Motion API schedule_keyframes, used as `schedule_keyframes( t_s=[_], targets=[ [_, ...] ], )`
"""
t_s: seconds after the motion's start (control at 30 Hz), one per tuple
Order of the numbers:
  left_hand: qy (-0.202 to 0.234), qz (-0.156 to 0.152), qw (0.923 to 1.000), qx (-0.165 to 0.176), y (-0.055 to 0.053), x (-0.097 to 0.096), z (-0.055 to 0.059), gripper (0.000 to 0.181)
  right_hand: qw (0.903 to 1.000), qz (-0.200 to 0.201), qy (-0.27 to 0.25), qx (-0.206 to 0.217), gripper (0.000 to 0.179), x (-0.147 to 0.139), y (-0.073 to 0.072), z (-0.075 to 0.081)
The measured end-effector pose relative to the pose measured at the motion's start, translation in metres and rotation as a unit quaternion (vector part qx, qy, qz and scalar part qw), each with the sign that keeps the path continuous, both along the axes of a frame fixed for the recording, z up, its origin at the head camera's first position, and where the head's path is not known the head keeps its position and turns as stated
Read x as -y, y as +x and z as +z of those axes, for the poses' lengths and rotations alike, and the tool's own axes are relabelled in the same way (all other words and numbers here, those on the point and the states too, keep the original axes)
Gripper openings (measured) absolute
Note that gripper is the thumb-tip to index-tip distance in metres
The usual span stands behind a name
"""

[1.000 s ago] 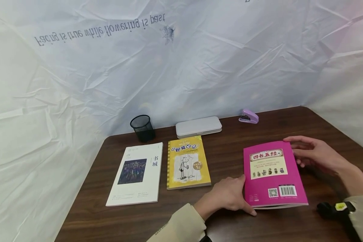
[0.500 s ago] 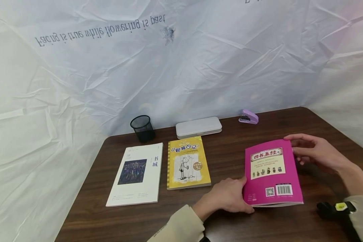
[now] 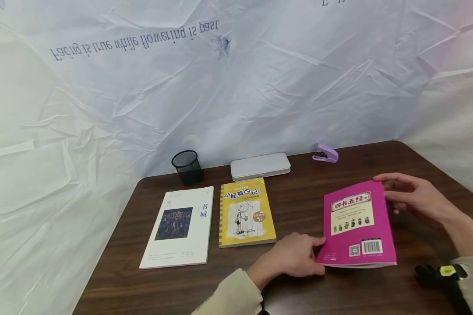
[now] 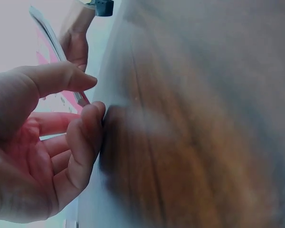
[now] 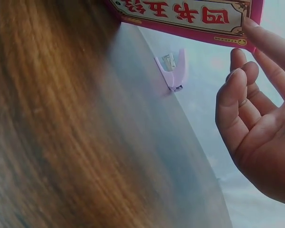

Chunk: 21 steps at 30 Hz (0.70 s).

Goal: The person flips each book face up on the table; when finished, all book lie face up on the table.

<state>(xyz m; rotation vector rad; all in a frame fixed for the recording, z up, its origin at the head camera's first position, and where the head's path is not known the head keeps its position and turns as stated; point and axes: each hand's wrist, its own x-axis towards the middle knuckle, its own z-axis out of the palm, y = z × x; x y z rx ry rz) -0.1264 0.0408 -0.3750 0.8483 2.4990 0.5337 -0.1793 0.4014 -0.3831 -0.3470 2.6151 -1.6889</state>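
Note:
A pink book [image 3: 354, 232] with a cream label and a barcode tilts over the table, its upper right side raised. My right hand [image 3: 423, 199] pinches its upper right corner between thumb and fingers; in the right wrist view, one fingertip [image 5: 249, 23] lies on the cover. At the book's lower left corner is my left hand [image 3: 293, 253], index finger out to the edge and thumb low beside the corner. From the left wrist, its thumb and loosely bent fingers [image 4: 85, 126] stand apart, with the book's edge [image 4: 80, 99] showing between them.
A yellow book [image 3: 246, 214] and a white book [image 3: 179, 227] lie left of the hands. Along the back edge stand a black mesh pen cup [image 3: 188, 168], a white case [image 3: 260, 166] and a purple stapler [image 3: 326, 153]. A pale curtain [image 3: 260, 87] hangs behind the table.
The pink book's right side has risen and the book has turned slightly, right hand still at its corner. My left hand has spread its index finger and drawn back slightly from the edge.

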Motion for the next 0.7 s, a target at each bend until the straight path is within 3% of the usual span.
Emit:
schedule_keyframes(
  t_s=[0.23, 0.43, 0.7],
  targets=[
    [-0.003, -0.003, 0.9997, -0.025, 0.003, 0.002, -0.001, 0.064, 0.9998, -0.002, 0.0, -0.018, 0.047, 0.002, 0.001, 0.004],
    [-0.004, 0.001, 0.9997, -0.024, 0.002, 0.004, 0.0, 0.057, 0.9997, -0.012, 0.007, -0.022, 0.051, 0.007, 0.0, 0.005],
    [-0.001, 0.0, 0.9997, -0.025, 0.001, 0.007, 0.0, 0.055, 0.9997, 0.012, 0.02, -0.004, 0.059, 0.014, -0.005, 0.009]
  ],
)
